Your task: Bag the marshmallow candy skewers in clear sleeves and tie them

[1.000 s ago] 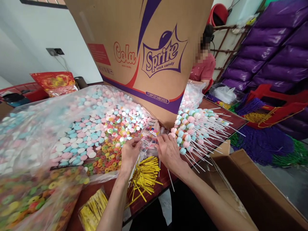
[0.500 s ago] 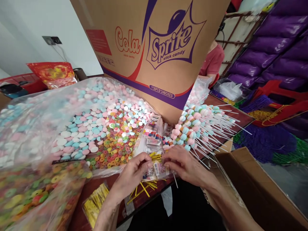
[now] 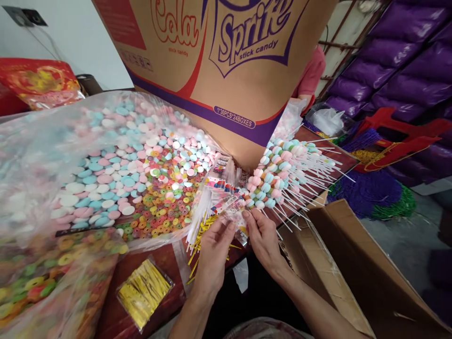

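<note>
Between both hands, above the table's front edge, is a small clear printed plastic bag (image 3: 235, 214) with a barcode. My left hand (image 3: 213, 249) pinches its left side with thumb and fingers, and my right hand (image 3: 264, 239) pinches its right side. Gold twist ties (image 3: 202, 235) lie loose beside my left hand, next to white sticks (image 3: 195, 231). Just past my right hand, candy skewers (image 3: 270, 176) of pink, blue and white pieces are piled with their white sticks pointing right. More flat printed bags (image 3: 222, 182) lie behind the hands.
Pastel candies (image 3: 106, 179) and gummy rings (image 3: 164, 207) spread over plastic at left. A packet of gold ties (image 3: 144, 292) sits near the front. A large carton (image 3: 197, 80) stands behind; an open carton (image 3: 367, 263) is at right. A person's red sleeve (image 3: 312, 70) shows beyond.
My hands have risen slightly and now stretch the printed bag between them, its barcode plainer to see. The view has shifted, so the surroundings sit higher and further left.
</note>
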A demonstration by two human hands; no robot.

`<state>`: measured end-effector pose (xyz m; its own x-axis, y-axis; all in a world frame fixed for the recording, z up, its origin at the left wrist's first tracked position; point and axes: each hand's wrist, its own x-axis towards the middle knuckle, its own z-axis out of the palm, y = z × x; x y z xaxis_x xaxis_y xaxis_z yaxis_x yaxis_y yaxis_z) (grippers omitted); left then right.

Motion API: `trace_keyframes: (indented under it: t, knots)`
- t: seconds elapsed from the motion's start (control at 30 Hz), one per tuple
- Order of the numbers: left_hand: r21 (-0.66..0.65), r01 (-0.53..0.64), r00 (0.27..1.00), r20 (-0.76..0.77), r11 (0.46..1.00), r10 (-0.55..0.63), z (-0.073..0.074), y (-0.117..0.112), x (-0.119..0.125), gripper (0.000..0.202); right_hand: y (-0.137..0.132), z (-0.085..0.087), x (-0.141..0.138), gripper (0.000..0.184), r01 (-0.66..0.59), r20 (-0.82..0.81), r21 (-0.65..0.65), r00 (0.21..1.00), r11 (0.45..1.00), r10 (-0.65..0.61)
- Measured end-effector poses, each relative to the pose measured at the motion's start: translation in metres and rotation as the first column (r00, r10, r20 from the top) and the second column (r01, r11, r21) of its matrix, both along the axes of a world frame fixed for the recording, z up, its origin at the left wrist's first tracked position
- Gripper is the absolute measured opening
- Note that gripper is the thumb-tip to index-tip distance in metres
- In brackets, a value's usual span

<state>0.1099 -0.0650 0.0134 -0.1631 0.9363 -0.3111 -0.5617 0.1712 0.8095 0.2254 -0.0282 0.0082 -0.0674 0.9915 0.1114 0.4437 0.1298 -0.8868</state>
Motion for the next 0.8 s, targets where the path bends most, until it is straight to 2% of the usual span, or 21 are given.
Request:
trace_keyframes:
  t: [0.13, 0.23, 0.33, 0.43, 0.5, 0.57, 0.67, 0.8]
  knots:
    - [-0.031, -0.167, 0.985, -0.055, 0.986, 0.165, -0.009, 0.001, -0.003, 0.026, -0.002, 0.004, -0.005, 0.038, -0.046, 0.155, 0.082, 0.987, 0.996, 0.033]
    - [-0.024, -0.236, 0.968, -0.095, 0.971, 0.233, -0.010, -0.003, -0.012, 0.024, -0.001, 0.005, 0.000, 0.038, 0.020, 0.164, 0.064, 0.986, 0.998, -0.030]
    - [-0.006, -0.235, 0.968, -0.095, 0.972, 0.233, -0.009, -0.008, -0.019, 0.023, -0.001, 0.007, 0.006, 0.037, -0.003, -0.011, -0.054, 1.000, 0.999, 0.002]
    - [0.013, -0.175, 0.978, -0.113, 0.985, 0.175, -0.007, -0.013, -0.022, 0.022, -0.004, 0.010, 0.003, 0.036, -0.148, -0.219, -0.172, 0.970, 0.974, 0.108]
    - [0.031, -0.120, 0.982, -0.142, 0.992, 0.123, -0.006, -0.016, -0.022, 0.022, -0.005, 0.013, -0.003, 0.029, -0.219, -0.317, -0.180, 0.936, 0.959, 0.154]
    - [0.042, -0.111, 0.981, -0.157, 0.993, 0.117, -0.005, -0.019, -0.024, 0.021, -0.003, 0.018, -0.008, 0.022, -0.222, -0.359, -0.117, 0.918, 0.968, 0.167]
    - [0.055, -0.180, 0.970, -0.154, 0.982, 0.187, -0.005, -0.023, -0.029, 0.019, 0.010, 0.033, -0.012, 0.015, -0.171, -0.305, 0.064, 0.935, 0.983, 0.182]
    - [0.070, -0.217, 0.963, -0.146, 0.974, 0.225, -0.004, -0.028, -0.035, 0.019, 0.049, 0.060, -0.014, 0.025, -0.161, -0.223, 0.325, 0.945, 0.932, 0.241]
